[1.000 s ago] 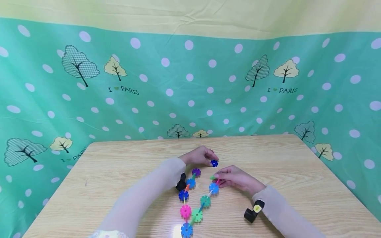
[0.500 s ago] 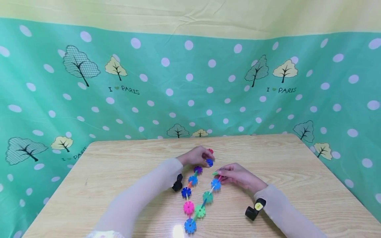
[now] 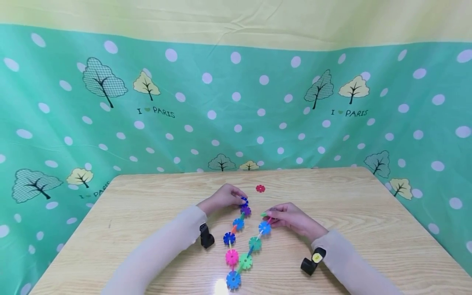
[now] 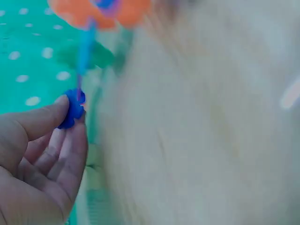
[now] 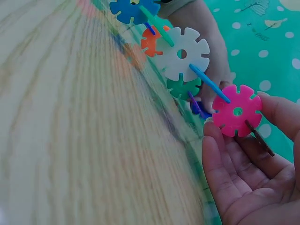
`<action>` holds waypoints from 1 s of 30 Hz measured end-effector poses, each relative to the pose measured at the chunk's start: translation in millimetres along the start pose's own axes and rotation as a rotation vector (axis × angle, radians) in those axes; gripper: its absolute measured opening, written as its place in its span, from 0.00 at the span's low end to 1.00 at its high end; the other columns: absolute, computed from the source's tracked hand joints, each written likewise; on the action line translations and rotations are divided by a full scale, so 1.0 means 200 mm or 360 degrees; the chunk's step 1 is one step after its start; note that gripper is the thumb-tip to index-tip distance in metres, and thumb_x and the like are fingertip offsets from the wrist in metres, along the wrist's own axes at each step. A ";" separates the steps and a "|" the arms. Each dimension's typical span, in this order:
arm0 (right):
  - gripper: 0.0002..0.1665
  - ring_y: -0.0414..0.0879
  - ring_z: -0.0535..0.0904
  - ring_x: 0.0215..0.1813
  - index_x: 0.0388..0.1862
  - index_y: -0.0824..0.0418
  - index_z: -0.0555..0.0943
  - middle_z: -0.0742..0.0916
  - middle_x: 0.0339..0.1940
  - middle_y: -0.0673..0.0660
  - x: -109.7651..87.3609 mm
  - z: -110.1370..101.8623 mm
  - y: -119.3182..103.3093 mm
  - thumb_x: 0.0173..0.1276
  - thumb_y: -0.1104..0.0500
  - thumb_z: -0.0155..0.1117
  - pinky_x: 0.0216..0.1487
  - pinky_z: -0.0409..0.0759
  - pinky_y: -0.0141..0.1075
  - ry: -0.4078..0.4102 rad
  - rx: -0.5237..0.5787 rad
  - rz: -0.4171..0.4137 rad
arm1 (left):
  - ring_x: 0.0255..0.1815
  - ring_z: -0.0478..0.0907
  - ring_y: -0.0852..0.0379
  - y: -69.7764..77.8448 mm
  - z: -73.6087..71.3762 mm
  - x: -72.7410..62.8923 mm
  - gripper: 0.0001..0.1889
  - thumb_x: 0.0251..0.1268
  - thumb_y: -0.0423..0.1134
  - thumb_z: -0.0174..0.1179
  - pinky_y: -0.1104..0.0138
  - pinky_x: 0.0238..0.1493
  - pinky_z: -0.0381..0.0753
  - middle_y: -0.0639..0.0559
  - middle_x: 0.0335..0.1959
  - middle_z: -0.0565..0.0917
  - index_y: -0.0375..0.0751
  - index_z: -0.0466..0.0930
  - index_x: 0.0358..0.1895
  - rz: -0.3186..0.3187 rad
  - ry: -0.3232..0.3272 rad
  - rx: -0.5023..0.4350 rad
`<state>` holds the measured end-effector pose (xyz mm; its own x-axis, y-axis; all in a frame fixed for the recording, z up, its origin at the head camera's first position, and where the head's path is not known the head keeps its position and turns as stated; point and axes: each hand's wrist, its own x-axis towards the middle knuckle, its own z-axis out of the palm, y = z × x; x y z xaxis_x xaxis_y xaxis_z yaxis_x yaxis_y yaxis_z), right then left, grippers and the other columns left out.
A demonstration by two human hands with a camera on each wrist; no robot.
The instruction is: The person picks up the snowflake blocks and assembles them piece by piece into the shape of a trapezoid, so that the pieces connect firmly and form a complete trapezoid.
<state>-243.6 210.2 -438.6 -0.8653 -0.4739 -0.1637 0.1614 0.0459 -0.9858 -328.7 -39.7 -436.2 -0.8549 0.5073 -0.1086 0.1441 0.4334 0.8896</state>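
Observation:
A V-shaped chain of slotted plastic snowflake discs, some edge-on, has its bend at a blue disc [image 3: 233, 280] nearest the person. My left hand [image 3: 225, 197] pinches a dark blue snowflake disc [image 4: 72, 110] between thumb and fingers, right at the purple disc [image 3: 245, 210] on the chain's left end. In the left wrist view, a thin purple edge meets the blue disc's upper rim. Thumb and fingers of my right hand [image 3: 295, 221] hold a pink snowflake disc [image 5: 236, 108] at the right end, with a brown disc [image 5: 259, 138] seen edge-on slotted into it.
A loose red snowflake disc [image 3: 260, 188] lies behind the hands on the wooden table [image 3: 147, 192]. A green dotted curtain [image 3: 236, 110] hangs behind the table. Black wrist cameras [image 3: 309, 265] stick out from both sleeves.
My left hand has moved left with the dark blue disc, bringing it to the purple disc. The red disc behind is now uncovered. My right hand stays nearly in place, holding the chain's right end.

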 end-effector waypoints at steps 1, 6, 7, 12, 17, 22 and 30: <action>0.18 0.45 0.84 0.40 0.48 0.74 0.78 0.87 0.40 0.58 0.00 0.01 0.00 0.67 0.59 0.60 0.48 0.82 0.40 0.0004 0.0006 -0.0002 | 0.27 0.81 0.59 0.01 -0.01 -0.02 0.09 0.58 0.30 0.63 0.67 0.33 0.83 0.48 0.32 0.86 0.35 0.84 0.43 -0.0030 0.0018 -0.0050; 0.16 0.45 0.84 0.42 0.46 0.72 0.79 0.87 0.40 0.58 0.02 0.03 0.00 0.67 0.59 0.61 0.48 0.82 0.39 0.0021 0.0041 -0.0018 | 0.31 0.83 0.50 0.05 -0.03 -0.11 0.09 0.61 0.34 0.62 0.62 0.34 0.84 0.47 0.33 0.86 0.36 0.84 0.43 -0.0074 0.0145 -0.0183; 0.17 0.45 0.84 0.42 0.46 0.72 0.79 0.87 0.41 0.59 0.03 0.04 -0.01 0.66 0.59 0.61 0.48 0.82 0.39 0.0020 0.0052 -0.0025 | 0.32 0.83 0.48 0.06 -0.04 -0.12 0.10 0.61 0.34 0.62 0.61 0.35 0.84 0.47 0.33 0.86 0.36 0.84 0.44 -0.0069 0.0181 -0.0210; 0.19 0.44 0.84 0.42 0.48 0.75 0.77 0.87 0.41 0.61 0.04 0.06 -0.01 0.67 0.59 0.61 0.49 0.82 0.38 0.0012 0.0055 -0.0056 | 0.36 0.83 0.41 0.08 -0.04 -0.16 0.11 0.61 0.33 0.62 0.56 0.37 0.84 0.44 0.33 0.86 0.34 0.83 0.45 -0.0057 0.0327 -0.0349; 0.18 0.44 0.84 0.42 0.47 0.75 0.78 0.87 0.41 0.61 0.06 0.07 -0.02 0.68 0.60 0.60 0.48 0.82 0.38 0.0052 0.0045 -0.0051 | 0.27 0.83 0.51 0.08 0.00 -0.19 0.11 0.62 0.31 0.60 0.58 0.35 0.85 0.41 0.34 0.86 0.30 0.82 0.46 -0.0037 0.0227 -0.0385; 0.18 0.43 0.83 0.40 0.47 0.76 0.77 0.87 0.39 0.58 0.07 0.09 -0.02 0.68 0.60 0.59 0.47 0.82 0.38 0.0093 0.0044 -0.0044 | 0.23 0.81 0.60 0.10 0.05 -0.23 0.11 0.64 0.30 0.58 0.63 0.32 0.85 0.41 0.33 0.86 0.28 0.81 0.46 -0.0065 0.0117 -0.0397; 0.20 0.43 0.83 0.40 0.49 0.78 0.76 0.87 0.40 0.61 0.08 0.09 -0.01 0.69 0.60 0.58 0.47 0.82 0.37 0.0105 0.0035 -0.0059 | 0.23 0.82 0.61 0.11 0.09 -0.25 0.10 0.63 0.30 0.59 0.66 0.29 0.84 0.39 0.33 0.86 0.27 0.82 0.45 -0.0081 0.0053 -0.0458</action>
<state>-248.9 185.8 -439.1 -0.9003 -0.4156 -0.1296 0.1381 0.0097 -0.9904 -273.9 -42.8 -419.7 -0.8740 0.4635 -0.1460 -0.0428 0.2259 0.9732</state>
